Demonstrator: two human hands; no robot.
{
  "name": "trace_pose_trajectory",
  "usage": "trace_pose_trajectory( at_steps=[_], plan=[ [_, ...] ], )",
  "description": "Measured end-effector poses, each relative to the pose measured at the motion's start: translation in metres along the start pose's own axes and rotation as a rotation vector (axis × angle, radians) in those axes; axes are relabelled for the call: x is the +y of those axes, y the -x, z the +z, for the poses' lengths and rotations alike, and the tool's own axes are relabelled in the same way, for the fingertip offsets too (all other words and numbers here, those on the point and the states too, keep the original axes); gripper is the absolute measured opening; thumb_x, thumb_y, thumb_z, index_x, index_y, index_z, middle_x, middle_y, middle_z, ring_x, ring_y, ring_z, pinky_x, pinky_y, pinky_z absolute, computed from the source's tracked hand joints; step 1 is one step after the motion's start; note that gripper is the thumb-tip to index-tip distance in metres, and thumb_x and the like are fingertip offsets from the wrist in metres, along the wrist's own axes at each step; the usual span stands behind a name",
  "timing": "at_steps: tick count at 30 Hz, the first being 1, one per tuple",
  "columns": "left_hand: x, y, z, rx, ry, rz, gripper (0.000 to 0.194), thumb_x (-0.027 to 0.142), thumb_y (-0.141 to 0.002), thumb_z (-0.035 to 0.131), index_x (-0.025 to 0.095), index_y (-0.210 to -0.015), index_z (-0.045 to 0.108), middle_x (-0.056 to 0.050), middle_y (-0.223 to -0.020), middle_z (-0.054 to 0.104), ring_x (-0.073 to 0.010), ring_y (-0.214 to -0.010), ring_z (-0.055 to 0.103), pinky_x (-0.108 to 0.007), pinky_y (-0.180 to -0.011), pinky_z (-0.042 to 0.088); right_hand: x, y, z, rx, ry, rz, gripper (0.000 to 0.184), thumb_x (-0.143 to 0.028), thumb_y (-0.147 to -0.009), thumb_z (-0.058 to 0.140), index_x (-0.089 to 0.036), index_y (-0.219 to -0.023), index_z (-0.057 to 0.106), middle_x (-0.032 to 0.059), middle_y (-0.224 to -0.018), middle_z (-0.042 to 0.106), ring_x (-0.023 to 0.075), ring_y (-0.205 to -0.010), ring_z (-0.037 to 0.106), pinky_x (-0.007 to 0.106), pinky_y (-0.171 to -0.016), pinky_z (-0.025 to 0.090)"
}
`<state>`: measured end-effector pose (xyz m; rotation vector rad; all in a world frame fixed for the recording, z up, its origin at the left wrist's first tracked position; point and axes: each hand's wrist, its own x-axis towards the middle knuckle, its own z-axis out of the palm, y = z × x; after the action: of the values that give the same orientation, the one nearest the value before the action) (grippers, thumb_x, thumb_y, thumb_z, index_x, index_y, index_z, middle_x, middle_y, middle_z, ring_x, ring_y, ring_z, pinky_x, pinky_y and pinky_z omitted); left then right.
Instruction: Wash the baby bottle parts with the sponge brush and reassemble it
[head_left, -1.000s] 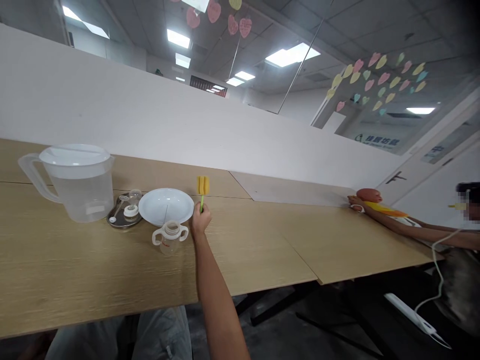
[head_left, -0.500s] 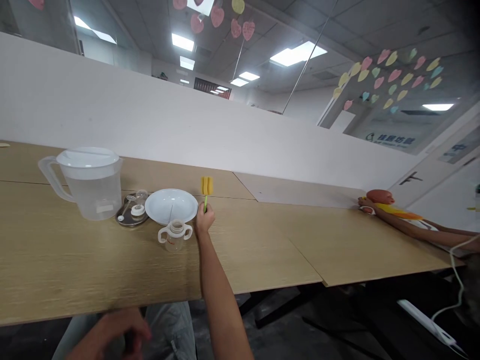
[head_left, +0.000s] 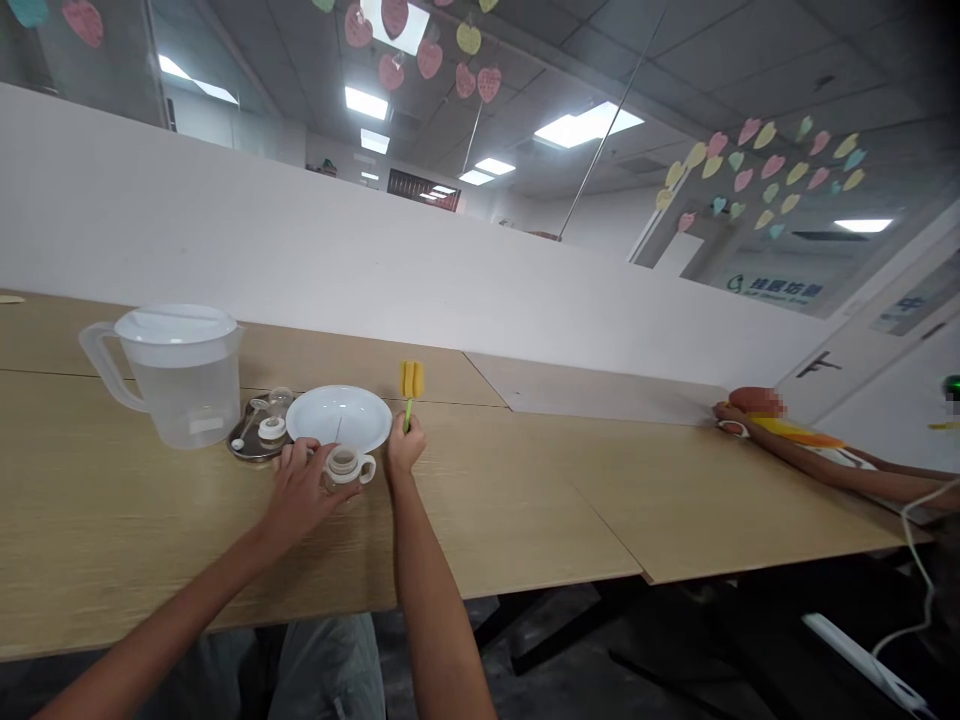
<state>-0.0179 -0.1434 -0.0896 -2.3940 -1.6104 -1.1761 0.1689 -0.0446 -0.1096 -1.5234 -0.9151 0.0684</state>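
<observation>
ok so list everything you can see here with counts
wooden tabletop: 1, light tan, across the view
plastic pitcher with lid: 1, clear with white lid, left on the table
oval steel tray: 1, silver, right of the pitcher, with a small spoon and a small glass bottle
round shallow plate: 1, white, right of the tray
two-handled plastic baby bottle: 1, clear with white collar, in front of the plate
sponge bottle brush: 1, yellow head, green stem, upright right of the plate
paper hearts: many, pastel, upper right
power strip: 1, white, lower right
co-worker's hand: 1, far right, by a yellow cloth
left hand: around the two-handled plastic baby bottle
right hand: gripping the sponge bottle brush
</observation>
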Motion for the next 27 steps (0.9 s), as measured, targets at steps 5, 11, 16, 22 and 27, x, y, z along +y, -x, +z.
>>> trace_pose_trajectory(
  at_steps=[5, 11, 16, 22, 27],
  plan=[
    [0.008, 0.001, -0.021, -0.037, 0.218, -0.019, 0.056, 0.060, -0.067, 0.076, 0.020, -0.106, 0.067, -0.011, -0.108, 0.061, -0.0297, -0.105, 0.055, -0.045, -0.095, 0.044, -0.002, -0.001, -0.001, 0.011, -0.031, -0.002, 0.038, -0.045, -0.088, 0.039, -0.021, -0.064, 0.055, 0.0017, -0.060, 0.056, 0.0152, -0.058, 0.039, 0.026, -0.059, 0.028],
    [0.017, -0.033, -0.069, -0.135, 0.416, -0.126, 0.068, 0.068, -0.060, 0.075, 0.021, -0.108, 0.064, -0.004, -0.100, 0.071, -0.0250, -0.090, 0.065, -0.033, -0.078, 0.051, -0.007, -0.002, -0.006, 0.073, -0.048, 0.000, 0.040, -0.047, -0.090, 0.035, -0.021, -0.064, 0.052, -0.0013, -0.057, 0.049, 0.0142, -0.057, 0.037, 0.026, -0.059, 0.030],
    [-0.001, -0.081, -0.078, 0.088, 0.210, -0.067, 0.069, 0.064, -0.066, 0.074, 0.021, -0.119, 0.062, -0.007, -0.112, 0.071, -0.0275, -0.099, 0.066, -0.034, -0.085, 0.050, -0.019, 0.004, -0.018, -0.025, -0.032, -0.369, 0.042, -0.042, -0.094, 0.029, -0.019, -0.072, 0.057, 0.0027, -0.062, 0.054, 0.0149, -0.059, 0.047, 0.026, -0.060, 0.036],
    [-0.034, -0.105, -0.055, 0.259, 0.038, 0.167, 0.052, 0.050, -0.086, 0.059, 0.019, -0.128, 0.059, -0.011, -0.127, 0.065, -0.0286, -0.115, 0.059, -0.039, -0.100, 0.044, -0.032, 0.013, -0.022, -0.194, 0.116, -0.841, 0.035, -0.034, -0.091, 0.037, -0.017, -0.090, 0.067, 0.0064, -0.068, 0.063, 0.0153, -0.061, 0.055, 0.025, -0.058, 0.038],
    [-0.053, -0.098, -0.045, 0.374, -0.007, 0.170, 0.040, 0.037, -0.088, 0.054, 0.021, -0.124, 0.062, -0.010, -0.128, 0.064, -0.0280, -0.119, 0.056, -0.041, -0.104, 0.040, -0.038, 0.012, -0.020, -0.214, 0.159, -0.925, 0.028, -0.033, -0.087, 0.043, -0.019, -0.080, 0.067, 0.0021, -0.059, 0.059, 0.0127, -0.054, 0.049, 0.024, -0.054, 0.032]
  ],
)
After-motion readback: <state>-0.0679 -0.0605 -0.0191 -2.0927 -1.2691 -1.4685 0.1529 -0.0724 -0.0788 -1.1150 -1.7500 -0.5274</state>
